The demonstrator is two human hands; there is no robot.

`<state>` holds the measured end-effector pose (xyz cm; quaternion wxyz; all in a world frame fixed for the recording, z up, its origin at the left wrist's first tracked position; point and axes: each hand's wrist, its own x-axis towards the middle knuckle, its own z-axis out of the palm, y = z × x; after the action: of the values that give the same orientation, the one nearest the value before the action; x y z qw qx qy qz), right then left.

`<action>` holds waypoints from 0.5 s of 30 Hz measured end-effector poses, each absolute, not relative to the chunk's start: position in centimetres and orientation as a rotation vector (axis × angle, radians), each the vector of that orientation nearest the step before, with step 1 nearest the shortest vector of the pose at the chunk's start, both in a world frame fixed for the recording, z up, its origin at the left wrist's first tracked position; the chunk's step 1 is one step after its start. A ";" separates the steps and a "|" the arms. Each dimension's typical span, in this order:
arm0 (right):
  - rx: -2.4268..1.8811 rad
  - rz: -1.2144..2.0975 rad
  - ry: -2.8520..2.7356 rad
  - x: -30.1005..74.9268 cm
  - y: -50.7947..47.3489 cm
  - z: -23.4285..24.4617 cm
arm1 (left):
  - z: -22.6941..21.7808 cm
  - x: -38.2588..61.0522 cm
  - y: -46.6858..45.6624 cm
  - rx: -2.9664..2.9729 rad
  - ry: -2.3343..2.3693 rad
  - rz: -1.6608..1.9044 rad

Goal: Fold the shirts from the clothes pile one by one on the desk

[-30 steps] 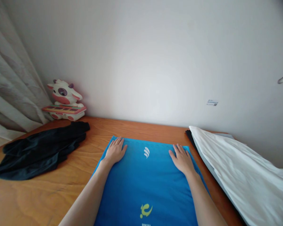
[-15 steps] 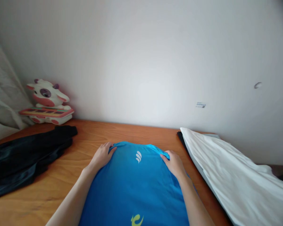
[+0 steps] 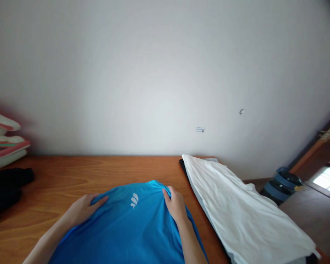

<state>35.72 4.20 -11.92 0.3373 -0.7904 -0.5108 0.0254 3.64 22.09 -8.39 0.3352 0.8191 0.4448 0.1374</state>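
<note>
A blue T-shirt [image 3: 126,231] with a small white leaf-like logo lies on the wooden table, its upper edge toward the wall and its lower part cut off by the frame. My left hand [image 3: 86,208] grips the shirt's left upper edge, thumb on top and the other fingers partly hidden under the cloth. At the right upper edge, my right hand [image 3: 175,202] is closed on the fabric, which puckers beside the thumb.
A stack of laid-out clothes with a white garment [image 3: 236,209] on top lies to the right. Dark cloth [image 3: 8,187] and a cow-shaped toy keyboard [image 3: 5,146] are at the left. Beyond the table's right end stands a dark bin [image 3: 282,186] on the floor, near a door [image 3: 326,146].
The view has swung to the right, bringing the bin and door into sight. Both hands still hold the shirt; its yellow print has left the frame, and the left hand sits farther from the collar.
</note>
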 end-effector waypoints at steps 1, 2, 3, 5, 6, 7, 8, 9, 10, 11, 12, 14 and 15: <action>-2.067 0.070 -1.325 35.3 3.7 -11.8 | -8.2 3.8 22.0 2.145 1.099 0.373; -2.072 0.073 -1.320 35.0 3.1 -11.6 | -8.1 3.9 21.9 2.141 1.091 0.435; -2.072 0.077 -1.315 34.6 2.4 -11.5 | -7.9 4.2 21.7 2.133 1.094 0.485; -2.070 0.083 -1.304 34.1 0.7 -11.2 | -7.5 4.7 21.2 2.122 1.062 0.517; -2.066 0.090 -1.291 34.0 -0.2 -10.9 | -7.2 5.1 20.9 2.121 1.022 0.503; -2.056 0.106 -1.267 34.0 -1.2 -10.6 | -6.9 5.5 20.7 2.124 0.975 0.485; -2.040 0.128 -1.236 34.2 -2.2 -10.2 | -6.4 5.8 20.4 2.130 0.933 0.467; -2.021 0.154 -1.200 34.5 -3.3 -9.7 | -5.9 6.3 20.2 2.137 0.904 0.455; -2.000 0.193 -1.166 34.9 -4.3 -9.1 | -5.3 6.8 20.1 2.147 0.883 0.450; -1.980 0.256 -1.141 35.3 -5.3 -8.5 | -4.7 7.3 20.1 2.160 0.864 0.451; -1.961 0.354 -1.134 35.7 -6.1 -7.9 | -4.1 7.9 20.1 2.177 0.844 0.452; -1.922 0.623 -1.168 36.2 -7.5 -6.9 | -2.9 9.2 20.5 2.236 0.793 0.438; -1.902 0.748 -1.193 36.3 -7.9 -6.5 | -2.4 9.8 20.7 2.277 0.759 0.418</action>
<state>36.28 -7.87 -6.51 0.3778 -0.7441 -0.4668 0.2926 9.81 20.65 -2.42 0.3456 0.8771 0.2923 0.1610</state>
